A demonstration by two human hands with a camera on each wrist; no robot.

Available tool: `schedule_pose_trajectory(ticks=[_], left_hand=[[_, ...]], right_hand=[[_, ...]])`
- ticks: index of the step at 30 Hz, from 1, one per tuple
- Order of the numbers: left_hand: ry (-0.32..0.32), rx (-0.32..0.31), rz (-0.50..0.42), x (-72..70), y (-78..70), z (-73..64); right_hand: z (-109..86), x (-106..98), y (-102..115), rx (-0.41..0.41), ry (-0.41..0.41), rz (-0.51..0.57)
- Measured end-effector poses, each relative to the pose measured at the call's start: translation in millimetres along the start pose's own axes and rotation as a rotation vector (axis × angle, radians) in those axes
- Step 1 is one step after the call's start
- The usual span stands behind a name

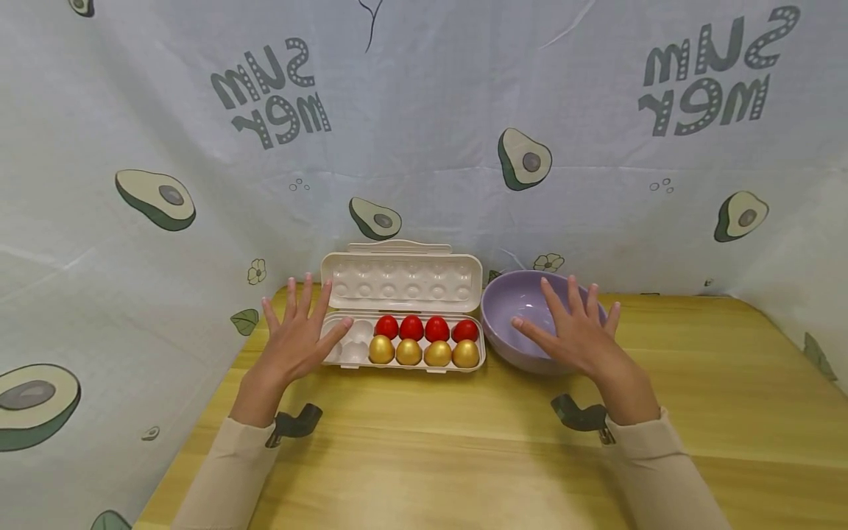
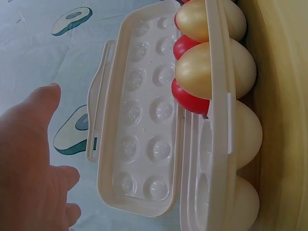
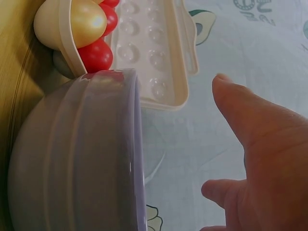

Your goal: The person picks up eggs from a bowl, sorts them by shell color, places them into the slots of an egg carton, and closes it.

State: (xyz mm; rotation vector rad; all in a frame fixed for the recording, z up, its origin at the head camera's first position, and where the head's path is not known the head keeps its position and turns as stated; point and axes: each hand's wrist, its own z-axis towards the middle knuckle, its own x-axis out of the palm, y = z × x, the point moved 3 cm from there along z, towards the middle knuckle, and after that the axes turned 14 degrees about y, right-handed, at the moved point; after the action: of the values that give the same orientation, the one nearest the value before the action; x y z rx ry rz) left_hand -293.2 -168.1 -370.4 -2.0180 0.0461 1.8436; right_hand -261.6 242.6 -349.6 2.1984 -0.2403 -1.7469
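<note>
An off-white plastic egg carton (image 1: 397, 365) lies on the table with its lid (image 1: 405, 283) raised. Gold eggs (image 1: 408, 352) fill the front row and red eggs (image 1: 411, 328) the back row, several of each, towards the right. Bare pockets show at the carton's left end. My left hand (image 1: 294, 342) hovers by that end, fingers spread, holding nothing. To the carton's right stands a purple bowl (image 1: 503, 335), its wall close against the carton in the right wrist view. Over the bowl is my right hand (image 1: 583, 335), fingers likewise spread and holding nothing.
A wooden table (image 1: 411, 464) carries the carton and bowl. Behind and at the sides hangs a pale cloth (image 1: 424, 125) printed with avocados and lettering. Dark curved brackets (image 1: 301, 421) sit at both wrists, beside beige sleeves (image 1: 228, 471).
</note>
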Motion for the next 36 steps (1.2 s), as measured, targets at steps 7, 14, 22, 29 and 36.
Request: schedule_pose_trajectory(ticks=[7, 14, 22, 29, 36], left_hand=[[-0.008, 0.012, -0.005, 0.7, 2.6, 3.5], [-0.024, 0.024, -0.087, 0.5, 11.3, 16.1], [-0.026, 0.046, -0.291, 1.3, 25.0, 38.6], [-0.045, 0.118, -0.556, -4.4, 28.3, 53.1], [-0.047, 0.137, -0.691, -4.7, 31.7, 59.6]], right_hand=[[3.8, 1, 0, -0.006, -0.011, -0.003], [14.9, 5, 9, -0.039, 0.005, 0.033], [38.3, 15, 26, -0.088, 0.043, 0.087], [57.4, 20, 42, -0.187, 0.057, 0.259], [68.7, 23, 54, -0.283, 0.062, 0.398]])
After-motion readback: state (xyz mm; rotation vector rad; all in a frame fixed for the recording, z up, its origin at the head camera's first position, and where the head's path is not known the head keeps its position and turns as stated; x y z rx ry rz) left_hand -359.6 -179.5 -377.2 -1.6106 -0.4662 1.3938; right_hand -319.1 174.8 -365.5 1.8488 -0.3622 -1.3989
